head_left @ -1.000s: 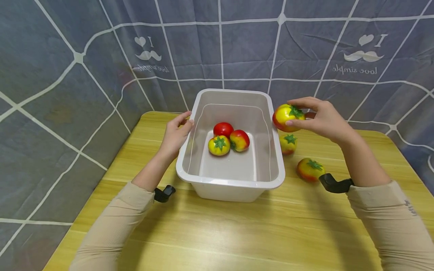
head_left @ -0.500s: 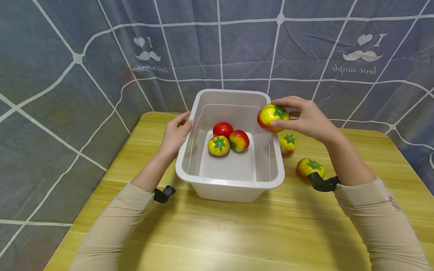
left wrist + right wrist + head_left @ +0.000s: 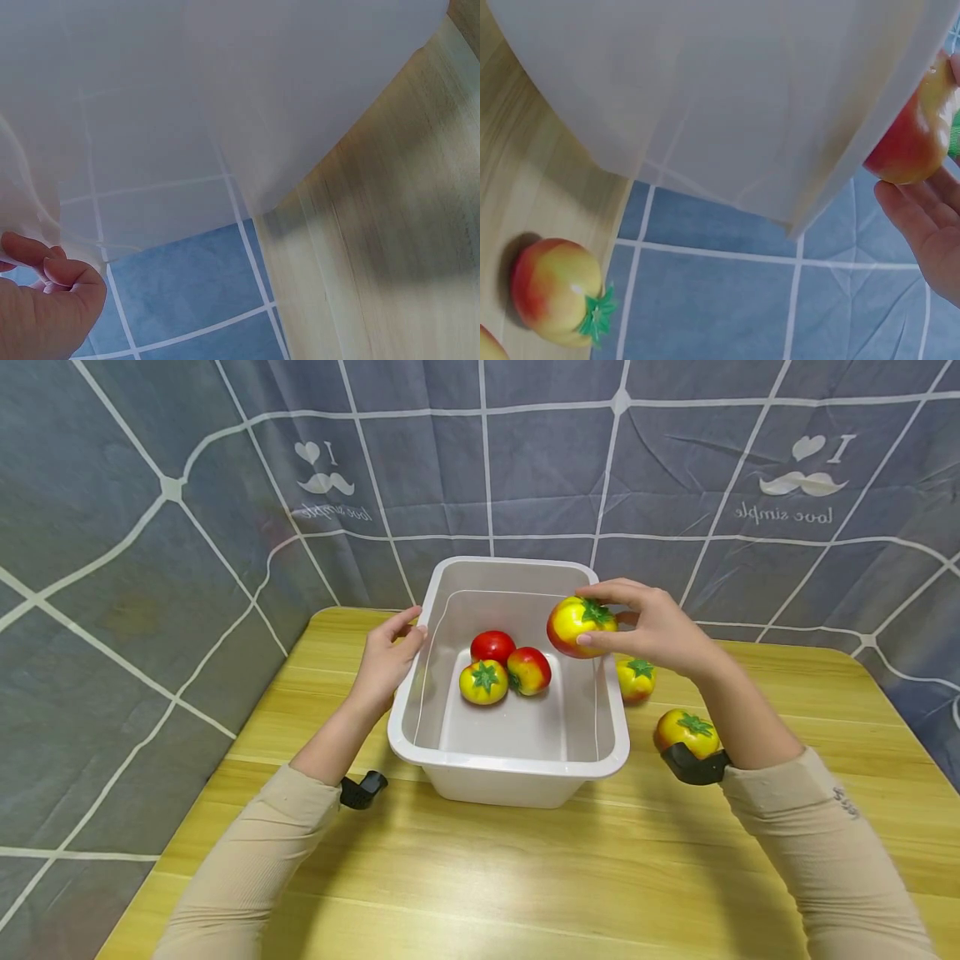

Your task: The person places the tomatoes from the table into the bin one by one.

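Observation:
A white plastic tub [image 3: 510, 767] stands on the wooden table, with one red and two red-and-yellow tomatoes [image 3: 483, 682] lying together on its floor. My left hand [image 3: 384, 664] pinches the tub's left rim between thumb and fingers; the left wrist view has this hand [image 3: 52, 300] at its lower left. Over the right side of the tub, my right hand [image 3: 648, 622] holds a glossy yellow-and-red tomato [image 3: 573, 631] with a green leafy top, thumb on the near side. In the right wrist view the held tomato [image 3: 915, 139] is partly hidden by the rim.
Two more tomatoes sit on the table right of the tub: one close to its wall [image 3: 636, 683], the other nearer [image 3: 684, 732], partly covered by the black wrist mount [image 3: 696, 766]. A grey-blue tiled-pattern curtain [image 3: 540, 468] hangs behind the table [image 3: 480, 877].
My right hand has carried the held tomato leftward, from outside the right rim to over the tub's inside. The left hand and the tub have stayed in place.

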{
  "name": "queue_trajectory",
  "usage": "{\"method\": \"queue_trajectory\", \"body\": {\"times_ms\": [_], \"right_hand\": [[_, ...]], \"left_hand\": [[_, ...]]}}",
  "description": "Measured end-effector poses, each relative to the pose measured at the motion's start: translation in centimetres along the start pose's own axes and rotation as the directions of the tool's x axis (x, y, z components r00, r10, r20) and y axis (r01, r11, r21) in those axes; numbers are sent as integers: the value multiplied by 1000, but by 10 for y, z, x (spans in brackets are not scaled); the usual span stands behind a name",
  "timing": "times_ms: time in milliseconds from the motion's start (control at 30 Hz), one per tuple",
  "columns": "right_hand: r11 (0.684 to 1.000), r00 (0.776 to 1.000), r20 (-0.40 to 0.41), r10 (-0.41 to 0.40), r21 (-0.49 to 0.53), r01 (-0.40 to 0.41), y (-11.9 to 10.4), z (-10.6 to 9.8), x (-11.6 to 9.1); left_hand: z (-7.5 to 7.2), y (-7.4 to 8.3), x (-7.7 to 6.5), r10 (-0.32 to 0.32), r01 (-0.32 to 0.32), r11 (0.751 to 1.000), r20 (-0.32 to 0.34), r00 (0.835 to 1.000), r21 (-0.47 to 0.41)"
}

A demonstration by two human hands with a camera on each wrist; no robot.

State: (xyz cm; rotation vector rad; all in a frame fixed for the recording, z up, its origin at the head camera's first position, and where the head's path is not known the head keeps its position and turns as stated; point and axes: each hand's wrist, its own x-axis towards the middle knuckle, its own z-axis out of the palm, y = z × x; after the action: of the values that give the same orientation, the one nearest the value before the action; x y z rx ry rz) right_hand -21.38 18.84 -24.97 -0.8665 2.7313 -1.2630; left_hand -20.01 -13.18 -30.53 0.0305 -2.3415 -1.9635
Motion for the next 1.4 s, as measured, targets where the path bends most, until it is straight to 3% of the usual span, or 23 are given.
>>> {"method": "queue_trajectory", "body": {"times_ms": [767, 1400], "right_hand": [[999, 999, 37, -2, 46, 1, 6, 3, 1], [985, 985, -54, 165, -48, -168, 46, -33, -56]], "left_hand": [[0, 4, 0, -27, 27, 999, -1, 1000, 27], [-1, 5, -1, -32, 31, 999, 8, 999, 34]]}}
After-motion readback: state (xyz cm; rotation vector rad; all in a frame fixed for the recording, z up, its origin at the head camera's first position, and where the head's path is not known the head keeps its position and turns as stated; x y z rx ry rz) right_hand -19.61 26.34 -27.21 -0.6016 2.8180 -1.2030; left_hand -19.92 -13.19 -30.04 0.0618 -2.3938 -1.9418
